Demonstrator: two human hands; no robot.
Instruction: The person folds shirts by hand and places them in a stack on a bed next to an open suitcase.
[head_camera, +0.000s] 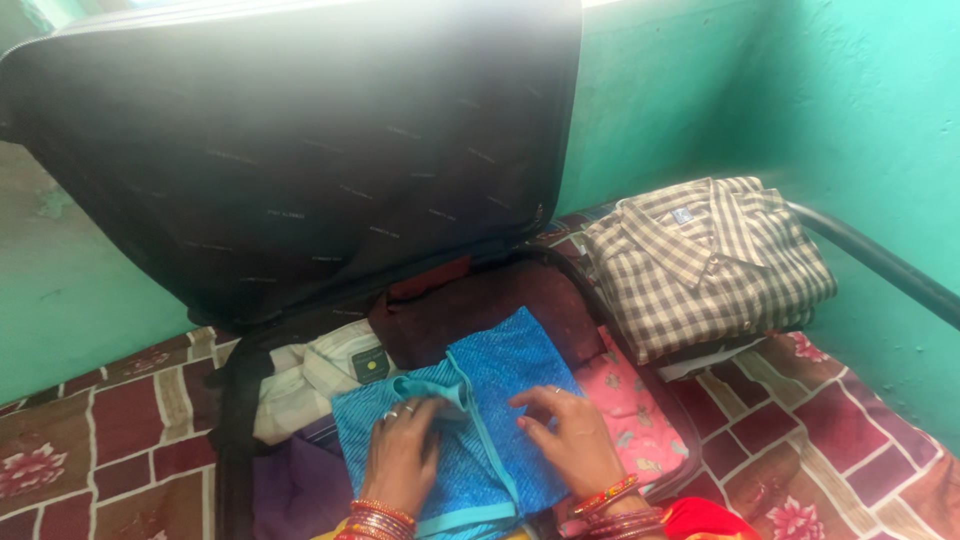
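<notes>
A folded blue garment (500, 370) with a turquoise trim lies on top of the clothes in an open black suitcase (232, 400). My left hand (402, 452) rests flat on its left half, near the turquoise collar. On the right half, my right hand (566, 435) presses down with the fingers spread. Both wrists wear red and gold bangles. Under and around the blue garment lie a maroon cloth (470, 305), a cream garment (310, 375), a purple cloth (295, 485) and a pink printed cloth (630, 400).
The suitcase lid (300, 150) stands raised behind the clothes. A folded brown-and-white checked shirt (705, 260) lies to the right on the red patterned bedsheet (110, 440). Green walls close in behind and on the right, and a dark rail (880, 260) runs along the right wall.
</notes>
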